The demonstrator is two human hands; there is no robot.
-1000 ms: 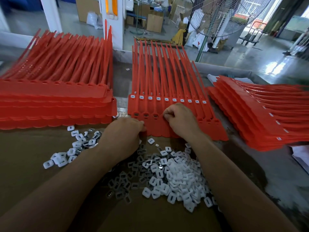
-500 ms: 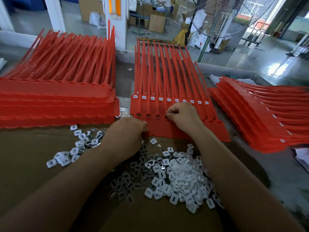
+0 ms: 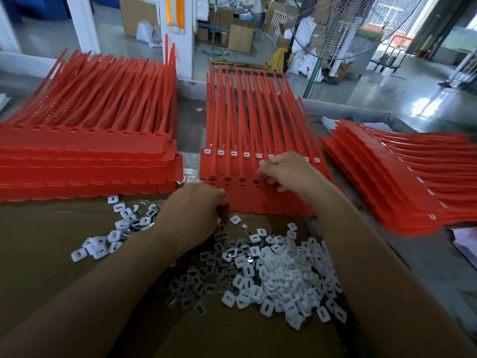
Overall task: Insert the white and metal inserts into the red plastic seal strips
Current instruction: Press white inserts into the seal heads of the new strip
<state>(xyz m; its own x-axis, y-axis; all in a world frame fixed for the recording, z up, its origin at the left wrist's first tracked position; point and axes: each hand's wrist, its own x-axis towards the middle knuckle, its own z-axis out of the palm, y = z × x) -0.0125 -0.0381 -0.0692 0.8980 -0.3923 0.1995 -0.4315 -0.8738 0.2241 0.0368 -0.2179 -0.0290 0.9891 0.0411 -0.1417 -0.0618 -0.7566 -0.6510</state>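
A sheet of joined red seal strips [image 3: 258, 120] lies in the middle of the bench, tails pointing away. Its far row of sockets holds white inserts [image 3: 233, 153]. Several front sockets show metal inserts [image 3: 227, 180]. My right hand [image 3: 286, 174] hovers over the front row, thumb and forefinger pinched at the socket beside the last filled one; what they pinch is hidden. My left hand [image 3: 196, 210] is curled with its fingertips on the sheet's front edge. Loose white inserts [image 3: 289, 277] and darker metal inserts [image 3: 191, 282] are heaped on brown cardboard [image 3: 38, 241] under my forearms.
A tall stack of red strip sheets [image 3: 85, 161] stands at the left, and a fanned stack [image 3: 400, 177] with white inserts lies at the right. A smaller scatter of inserts [image 3: 121, 223] lies left of my left hand. A floor fan [image 3: 335, 27] stands beyond the bench.
My right hand has shifted one socket to the right along the front row, and one more filled socket shows. My left hand has stayed at the sheet's front edge.
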